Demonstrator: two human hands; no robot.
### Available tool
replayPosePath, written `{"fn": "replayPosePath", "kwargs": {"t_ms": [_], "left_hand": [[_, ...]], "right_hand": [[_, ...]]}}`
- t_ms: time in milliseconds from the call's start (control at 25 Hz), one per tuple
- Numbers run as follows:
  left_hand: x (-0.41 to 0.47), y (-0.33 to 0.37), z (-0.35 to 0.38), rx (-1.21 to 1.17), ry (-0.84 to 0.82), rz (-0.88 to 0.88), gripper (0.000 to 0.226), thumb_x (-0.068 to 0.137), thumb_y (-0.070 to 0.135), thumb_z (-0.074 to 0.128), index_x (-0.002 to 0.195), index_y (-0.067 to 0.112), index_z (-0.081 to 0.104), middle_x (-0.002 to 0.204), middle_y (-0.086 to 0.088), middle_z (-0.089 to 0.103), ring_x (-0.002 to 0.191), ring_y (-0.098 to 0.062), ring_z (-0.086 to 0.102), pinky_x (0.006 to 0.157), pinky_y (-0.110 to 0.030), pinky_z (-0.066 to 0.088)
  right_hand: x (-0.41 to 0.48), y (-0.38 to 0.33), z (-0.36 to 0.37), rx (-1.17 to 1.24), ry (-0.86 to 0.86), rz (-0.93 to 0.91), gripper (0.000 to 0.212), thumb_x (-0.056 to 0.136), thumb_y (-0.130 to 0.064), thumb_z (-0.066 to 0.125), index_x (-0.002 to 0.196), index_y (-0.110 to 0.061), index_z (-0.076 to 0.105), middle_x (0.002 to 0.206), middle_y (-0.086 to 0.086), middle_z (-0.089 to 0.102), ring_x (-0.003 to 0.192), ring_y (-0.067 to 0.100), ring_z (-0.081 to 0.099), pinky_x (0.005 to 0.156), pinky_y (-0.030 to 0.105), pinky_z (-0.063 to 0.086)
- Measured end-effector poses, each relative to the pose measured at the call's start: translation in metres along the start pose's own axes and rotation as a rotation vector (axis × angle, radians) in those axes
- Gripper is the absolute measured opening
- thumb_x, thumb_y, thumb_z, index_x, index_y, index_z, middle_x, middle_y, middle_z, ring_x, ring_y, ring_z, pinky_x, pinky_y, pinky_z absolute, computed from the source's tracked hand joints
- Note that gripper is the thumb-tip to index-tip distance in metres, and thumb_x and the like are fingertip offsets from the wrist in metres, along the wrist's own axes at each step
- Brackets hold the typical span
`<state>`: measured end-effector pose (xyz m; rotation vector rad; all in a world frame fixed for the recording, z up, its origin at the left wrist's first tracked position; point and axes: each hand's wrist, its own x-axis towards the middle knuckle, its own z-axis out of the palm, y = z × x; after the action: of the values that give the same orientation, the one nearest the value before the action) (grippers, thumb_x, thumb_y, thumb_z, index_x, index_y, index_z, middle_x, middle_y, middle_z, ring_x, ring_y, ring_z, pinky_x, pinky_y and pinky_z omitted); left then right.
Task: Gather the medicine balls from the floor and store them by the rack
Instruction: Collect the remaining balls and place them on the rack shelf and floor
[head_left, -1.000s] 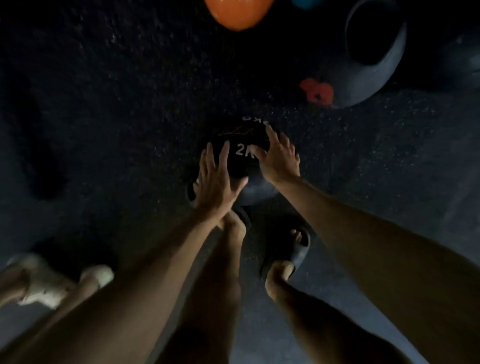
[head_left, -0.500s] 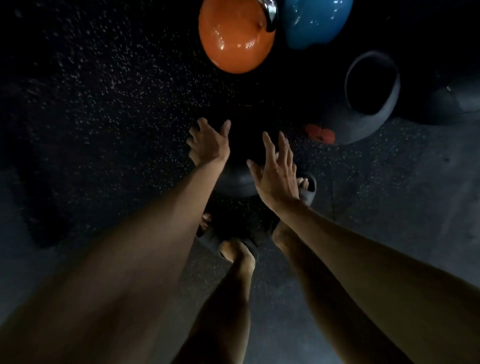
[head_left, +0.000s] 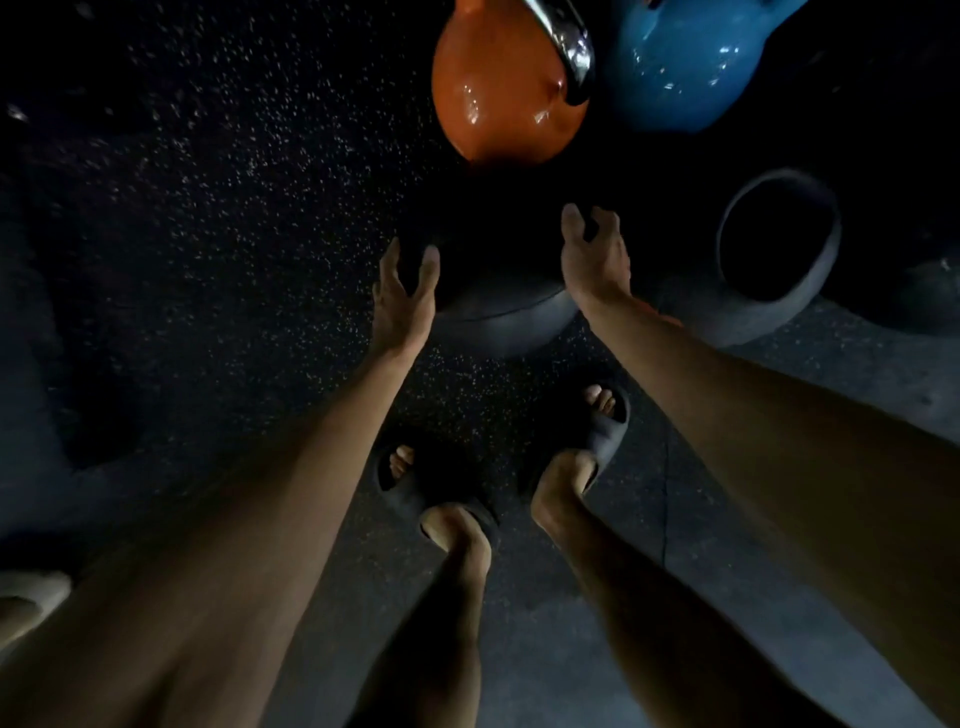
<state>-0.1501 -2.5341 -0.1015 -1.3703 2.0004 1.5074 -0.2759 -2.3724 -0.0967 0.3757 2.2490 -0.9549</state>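
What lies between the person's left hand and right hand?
The dark medicine ball lies between the left hand and right hand, one at each side, in the head view.
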Motion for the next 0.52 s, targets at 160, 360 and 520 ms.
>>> {"fn": "replayPosePath", "kwargs": {"t_ms": [160, 360, 520], "left_hand": [[0.020, 0.017, 0.002, -0.256, 0.051, -0.130, 0.074, 0.096, 0.068, 0.038, 0.158, 0.030, 0.023, 0.162, -0.001, 0.028, 0.145, -0.023, 0.034, 0.117, -0.041, 0.031], [0.041, 0.014, 0.009, -0.421, 0.019, -0.320, 0.092, 0.067, 0.093, 0.045, 0.147, 0.049, 0.034, 0.158, 0.004, 0.035, 0.139, -0.028, 0.041, 0.109, -0.063, 0.037], [0.032, 0.010, 0.010, -0.481, 0.022, -0.303, 0.084, 0.074, 0.086, 0.050, 0.146, 0.044, 0.041, 0.146, 0.007, 0.048, 0.126, -0.020, 0.051, 0.108, -0.052, 0.044]], "right_hand": [[0.026, 0.014, -0.008, 0.126, -0.087, 0.071, 0.071, 0.097, -0.067, 0.031, 0.155, -0.026, 0.031, 0.154, 0.006, 0.044, 0.140, 0.027, 0.042, 0.116, 0.046, 0.036], [0.048, 0.015, -0.001, 0.279, -0.196, 0.093, 0.063, 0.101, -0.064, 0.029, 0.154, -0.031, 0.033, 0.156, 0.001, 0.040, 0.142, 0.022, 0.039, 0.116, 0.039, 0.033], [0.031, 0.020, -0.001, 0.299, -0.150, 0.136, 0.061, 0.099, -0.064, 0.035, 0.151, -0.032, 0.037, 0.152, 0.002, 0.045, 0.138, 0.024, 0.044, 0.116, 0.045, 0.035]]}}
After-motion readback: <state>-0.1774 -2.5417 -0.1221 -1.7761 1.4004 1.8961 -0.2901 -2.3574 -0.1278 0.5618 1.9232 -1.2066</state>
